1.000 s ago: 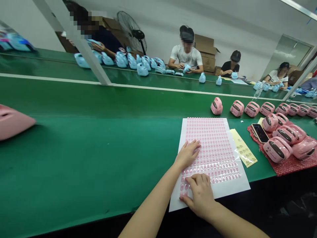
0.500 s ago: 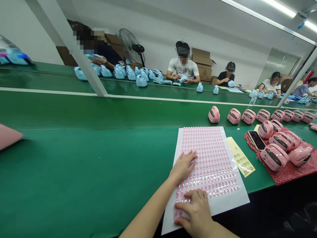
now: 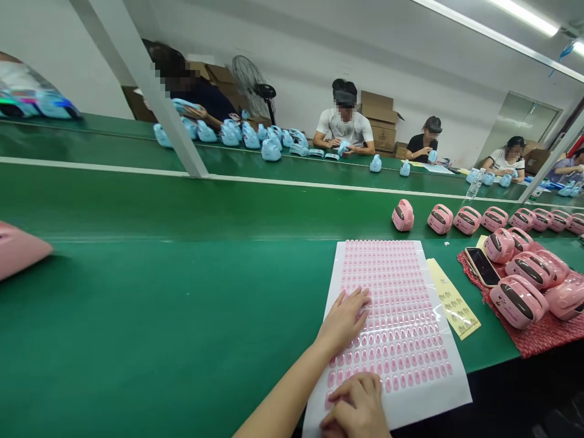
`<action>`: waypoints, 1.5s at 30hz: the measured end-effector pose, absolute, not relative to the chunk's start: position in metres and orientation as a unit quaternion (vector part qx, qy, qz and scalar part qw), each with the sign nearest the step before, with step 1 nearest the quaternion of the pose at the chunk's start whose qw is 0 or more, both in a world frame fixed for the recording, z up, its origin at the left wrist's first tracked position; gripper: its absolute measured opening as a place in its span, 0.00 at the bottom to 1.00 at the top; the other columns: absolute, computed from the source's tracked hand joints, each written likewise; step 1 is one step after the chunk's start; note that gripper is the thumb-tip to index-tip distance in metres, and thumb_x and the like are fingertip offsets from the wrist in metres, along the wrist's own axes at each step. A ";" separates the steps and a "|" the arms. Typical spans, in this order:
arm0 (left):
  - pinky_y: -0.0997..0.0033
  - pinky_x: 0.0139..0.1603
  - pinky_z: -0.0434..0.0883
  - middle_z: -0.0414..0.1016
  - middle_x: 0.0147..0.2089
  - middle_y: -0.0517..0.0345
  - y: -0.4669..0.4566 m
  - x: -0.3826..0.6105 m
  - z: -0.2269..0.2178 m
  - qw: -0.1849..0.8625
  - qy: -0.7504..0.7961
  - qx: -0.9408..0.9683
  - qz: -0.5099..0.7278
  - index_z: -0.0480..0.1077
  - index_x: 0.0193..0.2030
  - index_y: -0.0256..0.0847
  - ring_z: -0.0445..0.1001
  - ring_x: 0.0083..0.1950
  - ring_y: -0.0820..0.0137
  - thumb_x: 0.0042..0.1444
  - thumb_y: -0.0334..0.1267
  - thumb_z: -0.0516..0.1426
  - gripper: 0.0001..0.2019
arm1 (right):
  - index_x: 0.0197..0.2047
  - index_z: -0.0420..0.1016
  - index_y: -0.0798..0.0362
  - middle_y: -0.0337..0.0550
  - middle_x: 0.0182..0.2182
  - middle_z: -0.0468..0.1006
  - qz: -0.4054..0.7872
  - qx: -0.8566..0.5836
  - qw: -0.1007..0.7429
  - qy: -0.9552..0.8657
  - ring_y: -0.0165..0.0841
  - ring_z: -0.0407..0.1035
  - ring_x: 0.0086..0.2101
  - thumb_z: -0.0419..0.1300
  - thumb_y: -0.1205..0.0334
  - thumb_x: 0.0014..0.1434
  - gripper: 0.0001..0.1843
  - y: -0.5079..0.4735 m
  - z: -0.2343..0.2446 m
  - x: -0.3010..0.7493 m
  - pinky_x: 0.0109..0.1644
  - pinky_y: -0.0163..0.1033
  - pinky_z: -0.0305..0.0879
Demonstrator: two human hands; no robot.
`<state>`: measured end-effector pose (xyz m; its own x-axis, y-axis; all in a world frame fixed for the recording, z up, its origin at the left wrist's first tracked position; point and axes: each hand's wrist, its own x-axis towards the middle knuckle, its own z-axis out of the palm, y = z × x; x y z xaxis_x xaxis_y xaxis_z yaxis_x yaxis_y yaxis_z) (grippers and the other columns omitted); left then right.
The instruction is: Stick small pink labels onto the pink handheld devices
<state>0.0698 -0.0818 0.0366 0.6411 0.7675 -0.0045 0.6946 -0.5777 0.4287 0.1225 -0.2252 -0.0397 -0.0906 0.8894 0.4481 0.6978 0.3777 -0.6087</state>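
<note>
A white sheet [image 3: 401, 404] covered in rows of small pink oval stickers [image 3: 387, 267] lies on the green table, its near edge reaching past the table's edge. My left hand [image 3: 344, 319] rests flat on the sheet's left side, fingers stretched out over the stickers. Close to the lower left corner, my right hand [image 3: 358, 404] bends its fingers and thumb together in a pinch beside the lowest stickers. What sits between those fingertips is hidden. Right of the sheet lies a yellow sticker strip [image 3: 454, 301].
Pink toy-like cases [image 3: 517, 301] lie on a red cloth [image 3: 542, 340] at right, beside a phone [image 3: 482, 266]. More pink cases [image 3: 440, 219] line the back. A pink object [image 3: 22, 250] is at far left. Across a divider, co-workers handle light blue cases [image 3: 271, 149].
My right hand has drawn its spread fingers and thumb together and moved slightly nearer the sheet's bottom. My left hand stays flat on the sheet. The whole view has shifted a little.
</note>
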 end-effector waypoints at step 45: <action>0.70 0.31 0.61 0.74 0.25 0.62 -0.031 0.098 0.046 0.215 0.504 0.829 0.109 0.66 0.29 0.45 0.74 0.31 0.65 0.58 0.38 0.47 0.09 | 0.46 0.70 0.56 0.43 0.39 0.72 0.169 -0.766 0.260 -0.563 0.32 0.70 0.36 0.58 0.59 0.58 0.14 0.033 0.036 0.390 0.42 0.42 0.68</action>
